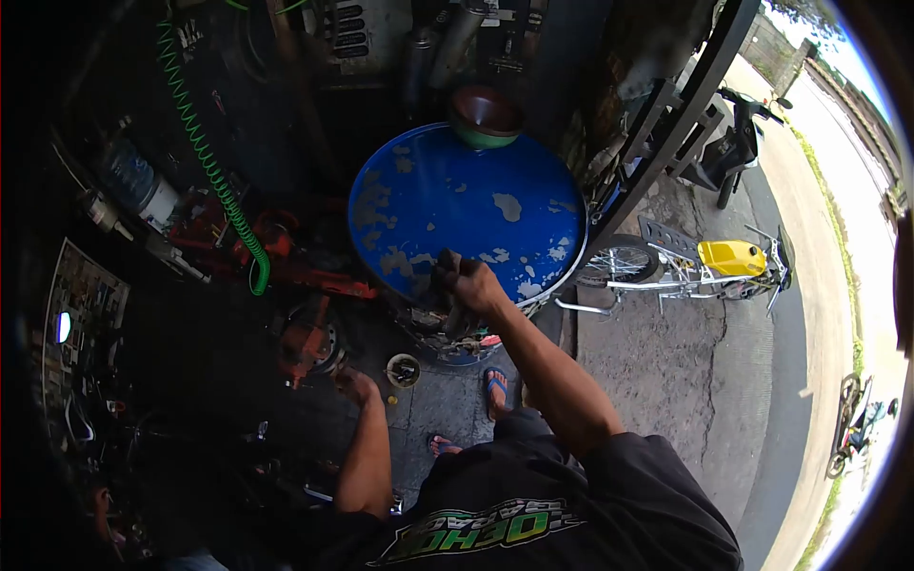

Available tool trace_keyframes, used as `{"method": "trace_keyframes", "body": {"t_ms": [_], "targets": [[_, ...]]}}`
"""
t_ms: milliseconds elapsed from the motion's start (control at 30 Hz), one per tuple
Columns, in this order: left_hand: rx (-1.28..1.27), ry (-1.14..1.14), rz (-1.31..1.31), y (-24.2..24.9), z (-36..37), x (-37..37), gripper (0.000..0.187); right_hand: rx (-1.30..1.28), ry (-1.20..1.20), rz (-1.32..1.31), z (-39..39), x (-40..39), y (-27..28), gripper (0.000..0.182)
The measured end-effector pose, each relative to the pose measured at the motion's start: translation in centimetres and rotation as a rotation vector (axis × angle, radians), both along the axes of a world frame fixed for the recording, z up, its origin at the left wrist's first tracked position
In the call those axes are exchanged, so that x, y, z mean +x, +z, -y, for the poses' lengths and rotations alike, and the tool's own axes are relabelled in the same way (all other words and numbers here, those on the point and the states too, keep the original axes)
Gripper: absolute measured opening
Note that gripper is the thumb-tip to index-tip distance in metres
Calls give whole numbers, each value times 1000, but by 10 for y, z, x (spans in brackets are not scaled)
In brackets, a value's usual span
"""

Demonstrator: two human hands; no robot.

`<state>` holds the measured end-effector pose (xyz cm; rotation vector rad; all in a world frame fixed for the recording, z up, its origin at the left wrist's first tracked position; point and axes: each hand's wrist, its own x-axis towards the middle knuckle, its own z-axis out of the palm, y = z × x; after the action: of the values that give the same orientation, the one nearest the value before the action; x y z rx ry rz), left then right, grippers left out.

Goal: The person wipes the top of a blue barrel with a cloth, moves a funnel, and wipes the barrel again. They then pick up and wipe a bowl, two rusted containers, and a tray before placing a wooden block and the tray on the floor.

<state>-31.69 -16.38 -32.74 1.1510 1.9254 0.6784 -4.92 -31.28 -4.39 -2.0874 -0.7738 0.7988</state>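
Observation:
Over the front edge of a blue drum lid (457, 205) with worn, flaking paint, my right hand (466, 283) is closed in a fist. Something dark seems to be in it, too shadowed to name. Lower down on the left, my left hand (357, 385) is curled at the lower edge of a round metal part (328, 347). That part is attached to a red machine or stand (303, 343). Shadow hides part of the left fingers. A small round container (404, 370) with dark small items stands on the floor, just right of my left hand.
A bowl (486, 116) rests on the drum's far rim. A green coiled air hose (205, 152) hangs at left, near a water bottle (138, 181). On the right are a steel post (681, 109), a yellow-tanked motorcycle frame (728, 259) and a parked scooter (733, 147).

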Motion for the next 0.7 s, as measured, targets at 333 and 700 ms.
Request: {"method": "trace_keyframes", "body": {"t_ms": [333,700], "targets": [[-136,-266,-628,-92,74,-143,58,624,-249,-657,41,33,36,38],[-203,-29,-425,-75,133,-165,53,666,-1,-459,38,177,-89,37]]}}
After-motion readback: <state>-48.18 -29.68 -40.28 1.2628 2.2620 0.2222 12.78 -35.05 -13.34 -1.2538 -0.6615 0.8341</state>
